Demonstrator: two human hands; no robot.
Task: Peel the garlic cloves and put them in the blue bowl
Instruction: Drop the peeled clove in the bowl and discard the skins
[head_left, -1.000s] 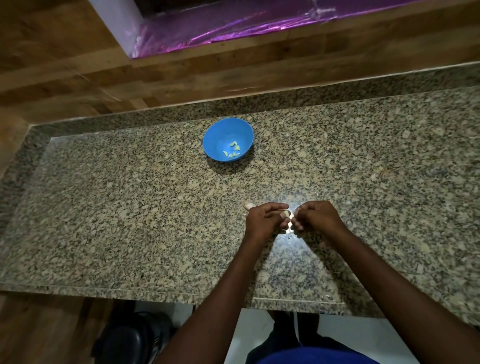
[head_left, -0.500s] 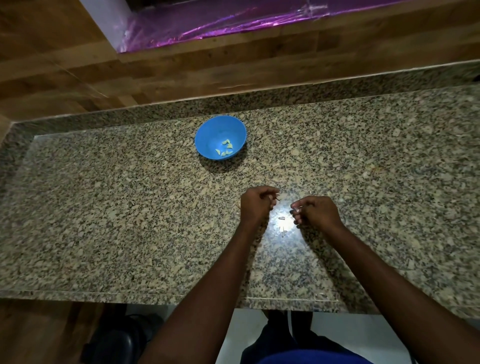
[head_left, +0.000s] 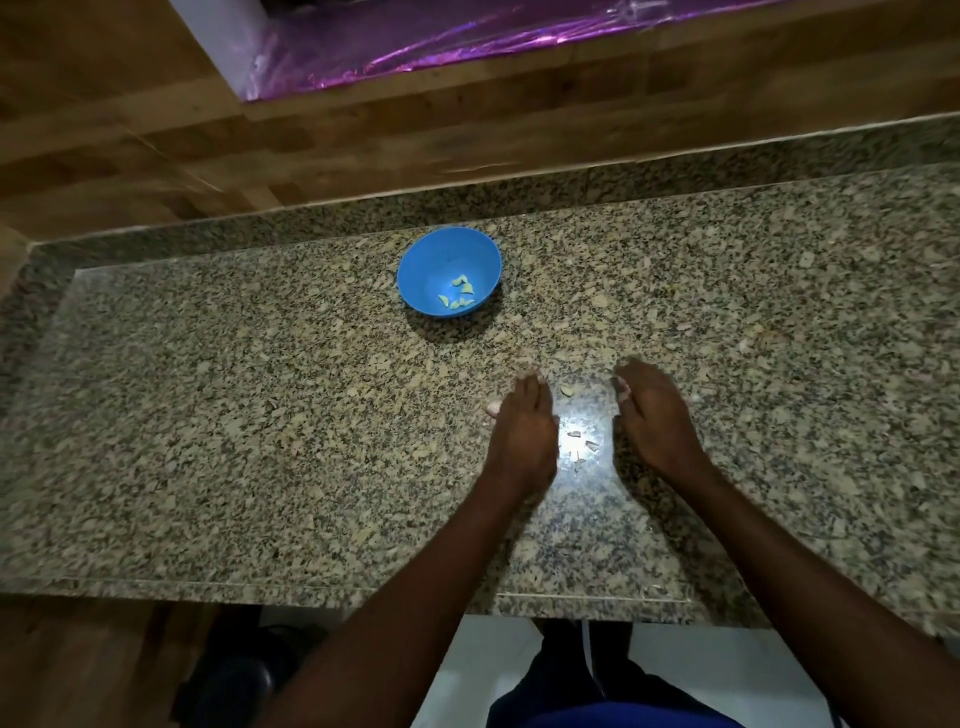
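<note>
Resting on the granite counter at frame centre, the left hand lies with fingers straight, holding nothing. Right hand beside it — fingers curled, blurred; its grip I cannot tell. Peeled garlic cloves sit in the blue bowl above — skin scraps between the hands.

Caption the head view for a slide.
Both hands, left hand and right hand, over granite counter beside peel scraps; blue bowl holds peeled cloves.
</note>
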